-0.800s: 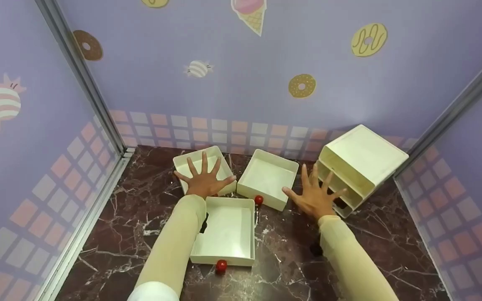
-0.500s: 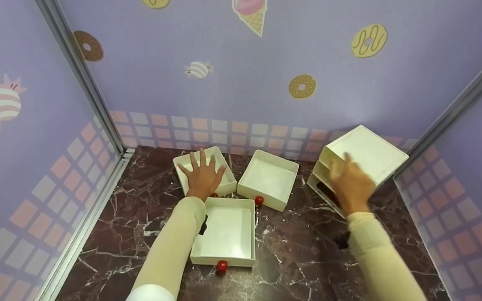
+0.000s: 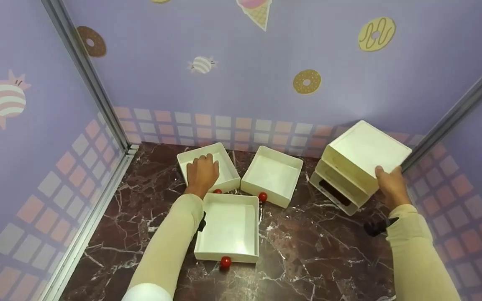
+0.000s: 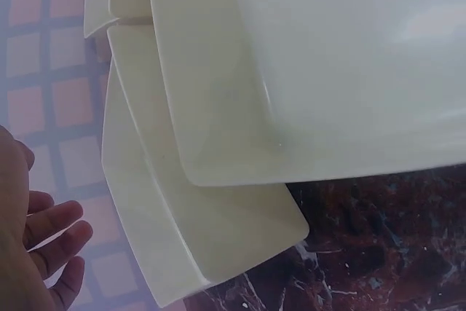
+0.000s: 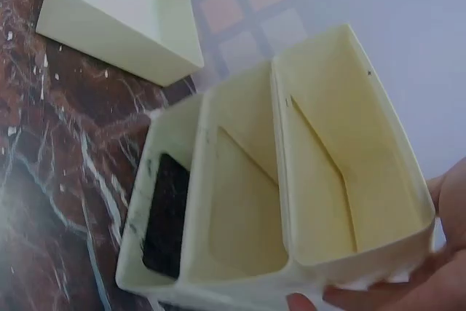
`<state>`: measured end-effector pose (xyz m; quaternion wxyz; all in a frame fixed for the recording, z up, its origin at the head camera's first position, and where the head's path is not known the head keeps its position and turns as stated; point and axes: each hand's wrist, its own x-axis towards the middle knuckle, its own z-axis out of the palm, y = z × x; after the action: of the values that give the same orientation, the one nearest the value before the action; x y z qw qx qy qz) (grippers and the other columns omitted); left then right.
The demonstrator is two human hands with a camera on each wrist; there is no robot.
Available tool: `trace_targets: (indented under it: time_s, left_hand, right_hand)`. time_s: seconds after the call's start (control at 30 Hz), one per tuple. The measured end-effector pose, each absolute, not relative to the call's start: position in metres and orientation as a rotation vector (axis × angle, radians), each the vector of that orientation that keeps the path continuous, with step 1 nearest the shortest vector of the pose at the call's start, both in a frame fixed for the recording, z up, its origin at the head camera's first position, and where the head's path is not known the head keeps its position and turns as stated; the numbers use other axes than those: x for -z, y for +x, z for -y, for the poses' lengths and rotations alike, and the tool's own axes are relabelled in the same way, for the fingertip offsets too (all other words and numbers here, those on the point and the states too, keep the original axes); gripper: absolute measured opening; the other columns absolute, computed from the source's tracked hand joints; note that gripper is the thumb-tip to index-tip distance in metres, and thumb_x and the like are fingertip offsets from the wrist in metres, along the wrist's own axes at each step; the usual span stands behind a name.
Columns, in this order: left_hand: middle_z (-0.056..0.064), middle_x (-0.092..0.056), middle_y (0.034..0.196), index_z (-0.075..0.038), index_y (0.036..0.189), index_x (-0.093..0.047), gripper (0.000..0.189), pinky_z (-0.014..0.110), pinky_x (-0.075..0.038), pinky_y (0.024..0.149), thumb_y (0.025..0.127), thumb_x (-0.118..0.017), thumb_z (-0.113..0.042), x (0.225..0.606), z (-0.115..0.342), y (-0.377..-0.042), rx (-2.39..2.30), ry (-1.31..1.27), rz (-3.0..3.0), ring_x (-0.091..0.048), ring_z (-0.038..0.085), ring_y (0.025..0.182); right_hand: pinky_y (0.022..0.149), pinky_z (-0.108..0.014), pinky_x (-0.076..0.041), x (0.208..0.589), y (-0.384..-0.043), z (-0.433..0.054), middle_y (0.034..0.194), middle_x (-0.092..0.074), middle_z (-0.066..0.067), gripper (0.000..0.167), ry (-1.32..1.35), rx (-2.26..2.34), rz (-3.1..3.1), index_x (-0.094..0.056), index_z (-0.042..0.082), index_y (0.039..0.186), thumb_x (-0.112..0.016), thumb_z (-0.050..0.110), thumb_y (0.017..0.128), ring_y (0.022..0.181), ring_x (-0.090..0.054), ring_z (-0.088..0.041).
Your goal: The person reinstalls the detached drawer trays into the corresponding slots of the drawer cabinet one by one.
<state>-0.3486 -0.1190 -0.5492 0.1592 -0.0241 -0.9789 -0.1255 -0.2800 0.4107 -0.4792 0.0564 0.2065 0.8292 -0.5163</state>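
Observation:
My right hand [image 3: 393, 188] grips the right front corner of a cream three-slot drawer cabinet [image 3: 370, 146], thumb near the top edge and fingers along the side. The right wrist view shows its slots without drawers; a dark opening [image 5: 167, 216] is at the lowest one. My left hand [image 3: 202, 173] hangs above the back left drawer [image 3: 224, 165] with loosely curled fingers, holding nothing. Another drawer [image 3: 272, 171] lies to its right, and a third drawer [image 3: 230, 225] lies in front. Red round knobs [image 3: 225, 262] show at the drawers' fronts.
The cabinet stands at the back right, close to the purple patterned back wall [image 3: 241, 75]. Side walls [image 3: 27, 167] close off the left and right. Everything stands on a dark red marbled surface [image 3: 308, 251]. A black wrist camera [image 3: 377, 227] sits beside the right wrist.
My right hand, spread before the cabinet at first, has moved right and taken hold of its corner. My left hand's spread fingers have curled. The drawers have stayed in place.

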Motion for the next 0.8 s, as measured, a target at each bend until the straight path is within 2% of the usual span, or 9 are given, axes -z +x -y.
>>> trace_targets:
  time_s: [0.07,0.17,0.27,0.37,0.43,0.5,0.67,0.73,0.8]
  left_hand:
    - [0.020,-0.073,0.102,0.000,0.109,-0.067,0.035,0.057,-0.057,0.078,0.103,-0.054,-0.032,0.546,0.113,-0.348,0.392,-0.098,2.807,-0.070,0.042,0.093]
    - [0.020,-0.073,0.100,0.000,0.104,-0.069,0.032,0.056,-0.057,0.078,0.103,-0.055,-0.029,0.538,0.099,-0.345,0.517,-0.178,2.791,-0.070,0.042,0.093]
    - [0.017,-0.071,0.091,-0.003,0.094,-0.068,0.030,0.052,-0.056,0.076,0.104,-0.054,-0.027,0.528,0.078,-0.342,0.724,-0.316,2.782,-0.070,0.037,0.089]
    - [0.014,-0.067,0.084,-0.005,0.089,-0.066,0.031,0.046,-0.053,0.075,0.106,-0.051,-0.026,0.514,0.052,-0.339,0.991,-0.477,2.766,-0.064,0.029,0.081]
    - [0.014,-0.069,0.084,-0.005,0.092,-0.068,0.033,0.041,-0.052,0.075,0.107,-0.050,-0.028,0.503,0.032,-0.335,1.174,-0.562,2.764,-0.063,0.026,0.078]
    - [0.015,-0.073,0.095,-0.005,0.105,-0.072,0.039,0.036,-0.055,0.077,0.107,-0.049,-0.036,0.493,0.013,-0.330,1.383,-0.601,2.781,-0.067,0.024,0.082]
    - [0.016,-0.064,0.140,-0.010,0.142,-0.061,0.057,0.034,-0.061,0.089,0.104,-0.050,-0.051,0.482,-0.024,-0.320,1.881,-0.560,2.819,-0.071,0.032,0.114]
    - [0.014,-0.060,0.145,-0.010,0.144,-0.058,0.057,0.034,-0.061,0.091,0.104,-0.052,-0.050,0.484,-0.034,-0.318,1.960,-0.530,2.822,-0.068,0.034,0.119]
    - [0.016,-0.066,0.135,-0.009,0.139,-0.063,0.054,0.033,-0.061,0.089,0.104,-0.053,-0.049,0.489,-0.040,-0.317,1.926,-0.516,2.842,-0.071,0.031,0.112]
  right_hand:
    - [0.124,-0.065,-0.016,0.477,-0.281,-0.412,0.164,0.028,-0.022,0.088,0.520,1.544,-2.498,0.036,0.014,0.151,-0.028,0.054,0.105,0.154,0.009,-0.049]
    - [0.120,-0.068,-0.024,0.473,-0.279,-0.403,0.168,0.009,-0.029,0.078,0.363,1.618,-2.416,0.029,0.020,0.157,-0.027,0.045,0.108,0.153,-0.012,-0.052]
    - [0.108,-0.069,-0.041,0.468,-0.278,-0.384,0.159,-0.018,-0.035,0.068,0.244,1.691,-2.338,0.018,0.025,0.162,-0.026,0.035,0.111,0.136,-0.039,-0.052]
    - [0.105,-0.068,-0.044,0.470,-0.282,-0.366,0.156,-0.024,-0.035,0.065,0.173,1.708,-2.327,0.010,0.024,0.164,-0.027,0.031,0.111,0.130,-0.044,-0.051]
    - [0.108,-0.065,-0.043,0.475,-0.286,-0.358,0.161,-0.020,-0.032,0.065,0.130,1.699,-2.353,0.008,0.024,0.165,-0.028,0.031,0.111,0.132,-0.043,-0.049]
    - [0.114,-0.064,-0.037,0.480,-0.290,-0.353,0.166,-0.015,-0.028,0.066,0.100,1.679,-2.385,0.007,0.026,0.165,-0.030,0.032,0.111,0.138,-0.038,-0.047]
    - [0.124,-0.062,-0.017,0.485,-0.295,-0.345,0.171,-0.008,-0.019,0.068,0.050,1.618,-2.473,0.006,0.024,0.165,-0.034,0.034,0.111,0.151,-0.021,-0.042]
    - [0.125,-0.062,-0.014,0.486,-0.295,-0.344,0.171,-0.008,-0.019,0.068,0.031,1.625,-2.477,0.005,0.022,0.165,-0.034,0.033,0.111,0.152,-0.018,-0.041]
    - [0.125,-0.062,-0.015,0.486,-0.296,-0.345,0.171,-0.008,-0.019,0.069,0.021,1.628,-2.475,0.005,0.022,0.165,-0.036,0.034,0.110,0.152,-0.019,-0.041]
